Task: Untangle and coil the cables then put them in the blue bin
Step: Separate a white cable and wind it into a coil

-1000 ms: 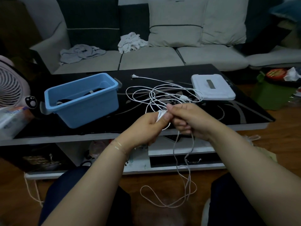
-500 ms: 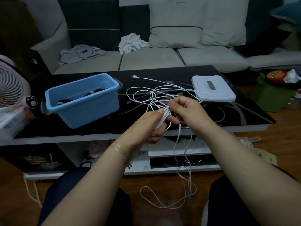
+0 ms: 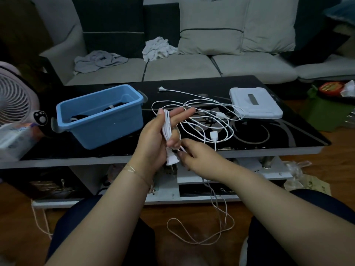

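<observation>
Smooth blue plastic bin and thin white plastic-sheathed cables lie on a glossy black patterned surface; brown wooden floor.

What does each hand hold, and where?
Left hand holds the white cable's coiled turns near its plug; right hand fingers pinch the strand below.
</observation>
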